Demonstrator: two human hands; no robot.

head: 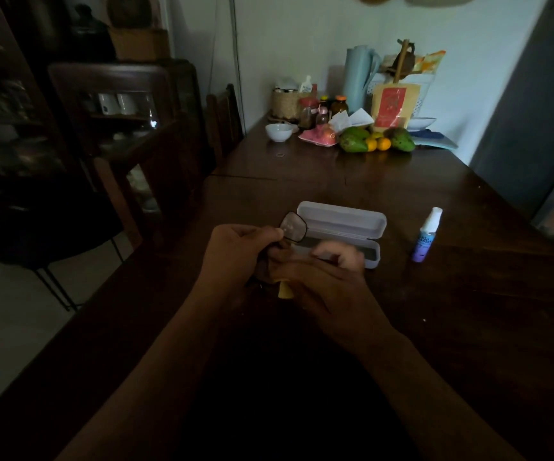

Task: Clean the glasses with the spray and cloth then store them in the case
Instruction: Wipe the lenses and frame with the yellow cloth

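On a dark wooden desk, the left hand holds the glasses in a pinching grip, one lens raised clear. A yellow cloth corner shows between the hands. The blurred right hand, whose grip cannot be told, covers part of the open white case behind. The spray bottle stands upright to the right, apart from the case.

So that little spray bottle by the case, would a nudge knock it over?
Probably: the spray bottle stands upright, tall and narrow, so a push near its top would likely tip it. Being round, it might then roll on the smooth wooden table.
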